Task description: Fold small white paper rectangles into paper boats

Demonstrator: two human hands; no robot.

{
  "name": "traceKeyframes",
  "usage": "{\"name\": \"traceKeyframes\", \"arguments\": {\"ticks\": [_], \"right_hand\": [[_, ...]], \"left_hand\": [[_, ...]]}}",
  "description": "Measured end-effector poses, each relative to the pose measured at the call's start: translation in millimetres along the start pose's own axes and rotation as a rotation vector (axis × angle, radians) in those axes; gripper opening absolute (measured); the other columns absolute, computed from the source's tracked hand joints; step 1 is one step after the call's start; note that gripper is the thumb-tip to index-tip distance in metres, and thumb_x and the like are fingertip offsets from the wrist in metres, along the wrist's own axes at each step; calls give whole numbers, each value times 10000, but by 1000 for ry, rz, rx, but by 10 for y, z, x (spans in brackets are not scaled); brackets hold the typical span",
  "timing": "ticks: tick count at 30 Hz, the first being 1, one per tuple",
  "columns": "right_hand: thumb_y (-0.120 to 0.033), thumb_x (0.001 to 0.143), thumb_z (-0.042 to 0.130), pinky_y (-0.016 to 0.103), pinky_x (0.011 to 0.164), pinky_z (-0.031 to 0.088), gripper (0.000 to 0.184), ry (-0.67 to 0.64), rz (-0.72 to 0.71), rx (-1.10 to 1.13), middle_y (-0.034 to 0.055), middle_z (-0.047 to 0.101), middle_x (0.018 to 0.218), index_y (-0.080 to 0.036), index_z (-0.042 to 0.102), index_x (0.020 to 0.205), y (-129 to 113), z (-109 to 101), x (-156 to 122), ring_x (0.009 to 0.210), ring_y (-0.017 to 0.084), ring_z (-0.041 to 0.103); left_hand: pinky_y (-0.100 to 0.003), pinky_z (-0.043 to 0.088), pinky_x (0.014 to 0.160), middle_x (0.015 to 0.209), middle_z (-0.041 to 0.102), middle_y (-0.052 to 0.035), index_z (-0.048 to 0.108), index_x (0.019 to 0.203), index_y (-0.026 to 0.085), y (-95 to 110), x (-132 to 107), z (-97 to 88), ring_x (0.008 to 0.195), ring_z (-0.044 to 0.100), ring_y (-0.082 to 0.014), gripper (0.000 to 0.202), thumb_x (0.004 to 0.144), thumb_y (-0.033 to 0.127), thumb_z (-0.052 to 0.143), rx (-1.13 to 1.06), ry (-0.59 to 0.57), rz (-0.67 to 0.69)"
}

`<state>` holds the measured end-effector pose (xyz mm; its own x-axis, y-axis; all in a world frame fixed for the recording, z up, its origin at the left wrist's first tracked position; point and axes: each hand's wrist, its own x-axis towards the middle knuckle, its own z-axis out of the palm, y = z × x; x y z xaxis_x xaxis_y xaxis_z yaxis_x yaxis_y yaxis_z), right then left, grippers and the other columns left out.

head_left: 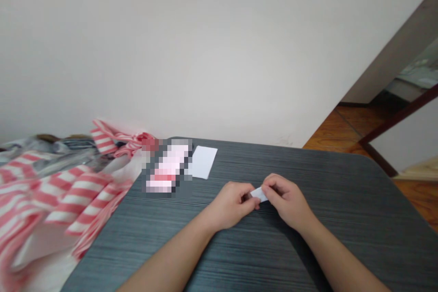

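Both my hands meet over the middle of a dark grey wood-grain table [342, 219]. Between them is a small folded piece of white paper [259, 194]. My left hand [232, 203] pinches its left end with fingers curled. My right hand [285, 198] grips its right end, fingers bent over it. Most of the paper is hidden by my fingers.
A flat white paper sheet [204, 162] lies near the table's far edge, beside a pixelated pink-and-white object [167, 169]. Red-and-white striped fabric [61, 200] is heaped left of the table. A pale wall stands behind; wooden floor [345, 134] shows at right.
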<state>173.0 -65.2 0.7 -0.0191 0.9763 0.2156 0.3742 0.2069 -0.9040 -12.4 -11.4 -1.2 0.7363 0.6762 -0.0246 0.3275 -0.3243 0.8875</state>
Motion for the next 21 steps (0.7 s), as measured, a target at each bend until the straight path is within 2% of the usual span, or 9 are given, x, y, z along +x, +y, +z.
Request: {"name": "traceKeyframes", "arguments": {"ticks": [14,21], "right_hand": [[-235,893,553,259,617,413,143,-2,59,20,8,562,732,-195,595,761,32,16,1,676,157,524],[-213,879,563,274,656,419,154,3,31,-11,12,574,734,-196,580,727,-5,10,1,690,164,539]], "left_hand": [[-202,332,542,669,656,-3,704,783,150,6,-1,-11,588,541,-112,229,877,295,553,7,-13,2],[-208,327,543,675,657,-8,703,781,151,-8,-9,-1,598,547,-117,236,877,314,561,13,-12,3]]}}
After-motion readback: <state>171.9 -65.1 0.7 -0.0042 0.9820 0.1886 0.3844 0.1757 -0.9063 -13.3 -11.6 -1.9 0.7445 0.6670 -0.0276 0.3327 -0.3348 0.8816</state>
